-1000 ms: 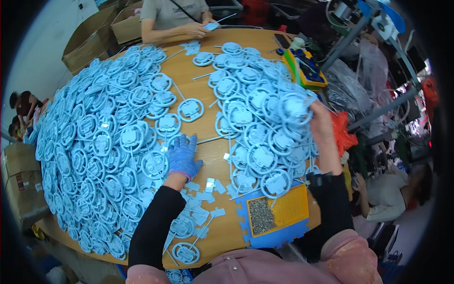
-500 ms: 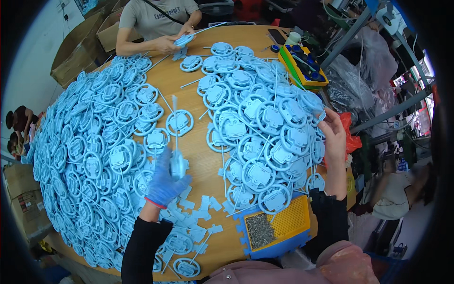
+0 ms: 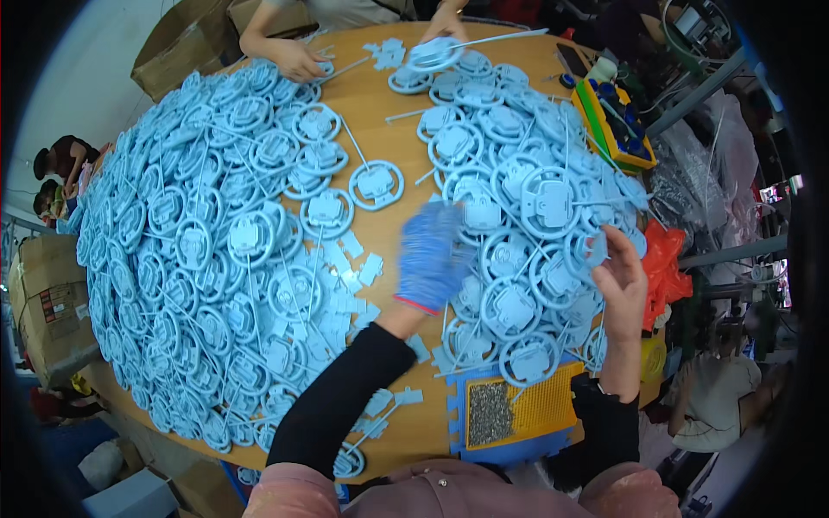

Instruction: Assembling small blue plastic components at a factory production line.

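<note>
Smeared by motion, my left hand [image 3: 432, 255] in a blue glove is over the bare strip of table, at the left edge of the right pile of light-blue toy steering wheels [image 3: 509, 306]. Its fingers are too blurred to show whether they hold anything. My bare right hand [image 3: 623, 281] is at the right side of that pile, fingers bent, with a small flat light-blue plastic piece [image 3: 594, 249] at its fingertips. Many wheels have a thin rod attached. One single wheel [image 3: 376, 184] lies between the piles.
A larger heap of wheels [image 3: 199, 250] covers the left side. Flat light-blue pieces [image 3: 371, 268] are scattered mid-table. A yellow tray [image 3: 544, 401] with small metal parts sits near me; a yellow bin [image 3: 613, 125] stands far right. Across the table, a person's hand [image 3: 445, 26] holds a wheel.
My left hand has moved right, away from the left heap and the blurred wheel there, to the right pile. The view has shifted. The person opposite has parted their hands.
</note>
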A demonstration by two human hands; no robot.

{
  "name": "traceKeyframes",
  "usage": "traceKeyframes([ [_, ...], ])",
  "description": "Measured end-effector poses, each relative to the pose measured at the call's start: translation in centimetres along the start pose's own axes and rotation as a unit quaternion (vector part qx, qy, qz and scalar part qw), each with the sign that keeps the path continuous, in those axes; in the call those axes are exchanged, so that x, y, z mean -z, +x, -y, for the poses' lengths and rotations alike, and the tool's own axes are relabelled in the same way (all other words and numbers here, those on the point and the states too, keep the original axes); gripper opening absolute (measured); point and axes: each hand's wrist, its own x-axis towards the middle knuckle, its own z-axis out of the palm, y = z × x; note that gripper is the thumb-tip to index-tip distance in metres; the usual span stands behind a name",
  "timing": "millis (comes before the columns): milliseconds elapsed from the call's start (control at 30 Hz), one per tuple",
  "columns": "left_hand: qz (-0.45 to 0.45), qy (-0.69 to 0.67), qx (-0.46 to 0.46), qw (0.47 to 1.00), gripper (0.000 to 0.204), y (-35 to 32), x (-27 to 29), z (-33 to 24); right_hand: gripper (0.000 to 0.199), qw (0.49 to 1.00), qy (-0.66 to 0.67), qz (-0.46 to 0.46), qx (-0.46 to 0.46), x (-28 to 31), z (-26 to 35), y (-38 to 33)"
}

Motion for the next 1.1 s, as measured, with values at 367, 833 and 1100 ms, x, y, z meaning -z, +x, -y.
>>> traceKeyframes([
  [367, 0.138, 0.275, 0.08, 0.948, 0.054, -15.6, 7.0, 13.1, 0.053, 0.959, -0.143, 0.245, 0.024, -11.0, -2.2, -3.9],
  [833, 0.041, 0.094, 0.059, 0.993, 0.064, -33.7, 15.3, 1.9, 0.046, 0.753, -0.52, 0.39, 0.1, -20.6, -9.6, -14.1],
  [1100, 0.056, 0.112, 0.2, 0.972, 0.103, -47.0, 10.9, 0.2, 0.052, 0.863, -0.346, 0.362, 0.067, -27.9, -10.3, -16.6],
])
